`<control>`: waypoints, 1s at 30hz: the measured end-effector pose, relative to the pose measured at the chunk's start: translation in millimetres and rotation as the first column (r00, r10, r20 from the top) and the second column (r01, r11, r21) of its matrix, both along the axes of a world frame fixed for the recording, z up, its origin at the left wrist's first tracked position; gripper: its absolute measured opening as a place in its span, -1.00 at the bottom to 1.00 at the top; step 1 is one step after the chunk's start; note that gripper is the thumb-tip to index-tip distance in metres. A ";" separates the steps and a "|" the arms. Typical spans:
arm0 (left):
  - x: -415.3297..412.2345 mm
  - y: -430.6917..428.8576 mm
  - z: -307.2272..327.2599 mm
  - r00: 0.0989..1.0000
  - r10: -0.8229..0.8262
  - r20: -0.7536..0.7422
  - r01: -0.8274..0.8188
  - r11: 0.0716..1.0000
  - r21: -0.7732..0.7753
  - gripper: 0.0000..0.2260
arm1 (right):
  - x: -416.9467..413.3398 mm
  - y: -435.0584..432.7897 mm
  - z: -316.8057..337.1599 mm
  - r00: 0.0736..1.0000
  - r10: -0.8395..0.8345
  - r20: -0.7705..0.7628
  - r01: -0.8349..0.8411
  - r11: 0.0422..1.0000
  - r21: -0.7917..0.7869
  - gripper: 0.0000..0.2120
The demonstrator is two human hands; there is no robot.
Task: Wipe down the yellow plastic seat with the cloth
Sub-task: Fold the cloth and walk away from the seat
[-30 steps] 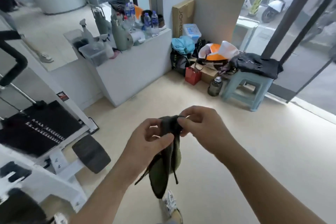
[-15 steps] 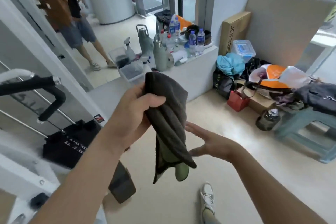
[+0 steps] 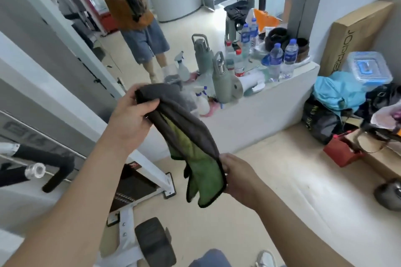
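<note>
I hold a cloth [image 3: 186, 134], dark grey on one side and green on the other, stretched between both hands in front of me. My left hand [image 3: 130, 117] grips its upper end. My right hand [image 3: 238, 175] pinches its lower green corner. The cloth hangs folded lengthwise, slanting down to the right. No yellow plastic seat shows in this view.
A white gym machine frame [image 3: 149, 171] with black padded handles [image 3: 56, 171] and a footpad [image 3: 154, 243] stands at the left. A low white ledge [image 3: 260, 104] carries bottles and sprayers. Bags and boxes [image 3: 338, 102] crowd the right. A mirror [image 3: 121, 17] reflects a person.
My right hand has taken hold of the cloth's lower corner, and the cloth is now pulled out between both hands. My view has swung left toward the mirror.
</note>
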State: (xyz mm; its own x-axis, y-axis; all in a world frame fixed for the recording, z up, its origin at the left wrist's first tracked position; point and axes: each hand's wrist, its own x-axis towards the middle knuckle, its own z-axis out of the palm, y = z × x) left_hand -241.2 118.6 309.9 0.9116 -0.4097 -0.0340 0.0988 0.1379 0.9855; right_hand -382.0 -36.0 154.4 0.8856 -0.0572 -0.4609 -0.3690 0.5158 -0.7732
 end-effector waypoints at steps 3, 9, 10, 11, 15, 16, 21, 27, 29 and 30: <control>34.5 -1.3 -22.4 0.988 -0.102 0.115 0.073 0.969 0.234 -0.63 | 52.7 -21.2 16.5 0.997 -0.078 -0.019 0.081 0.984 0.161 -0.68; 100.6 -17.2 -94.4 0.915 -0.334 0.227 0.111 0.749 0.654 -0.49 | 179.2 -27.2 17.5 0.994 0.049 -0.093 -0.041 0.996 0.085 -0.65; 120.4 -18.6 -106.5 0.909 -0.339 0.242 0.080 0.713 0.697 -0.44 | 200.9 -26.3 12.8 0.993 0.067 -0.096 -0.062 0.997 0.052 -0.67; 141.1 -20.0 -116.8 0.903 -0.333 0.273 0.030 0.680 0.733 -0.43 | 222.4 -25.2 7.3 0.993 0.062 -0.096 -0.060 0.998 0.024 -0.71; 221.0 -31.2 -136.1 0.816 -0.260 0.516 -0.282 0.600 0.749 -0.53 | 315.0 -28.4 -11.0 0.995 -0.082 -0.065 0.086 0.994 0.074 -0.72; 238.9 -33.8 -139.7 0.791 -0.252 0.558 -0.323 0.603 0.730 -0.59 | 338.4 -30.5 -15.4 0.993 -0.110 -0.053 0.115 0.988 0.108 -0.69; 316.8 -37.3 -192.1 0.749 -0.365 0.553 -0.358 0.479 0.801 -0.66 | 424.8 -37.4 -54.2 0.983 -0.130 -0.129 0.110 0.982 -0.150 -0.52; 339.5 -37.1 -282.4 0.856 -0.505 -0.108 0.115 -0.016 0.993 -0.30 | 451.5 -36.7 -102.6 0.971 0.140 -0.194 -0.236 0.687 -0.687 -0.41; 346.1 -41.4 -294.9 0.845 -0.513 -0.153 0.162 -0.028 0.986 -0.26 | 464.0 -32.8 -117.8 0.937 0.261 -0.231 -0.341 0.546 -0.765 -0.38; 349.4 -43.6 -297.9 0.839 -0.514 -0.179 0.190 -0.031 0.981 -0.26 | 468.9 -31.1 -123.9 0.915 0.322 -0.244 -0.379 0.472 -0.796 -0.39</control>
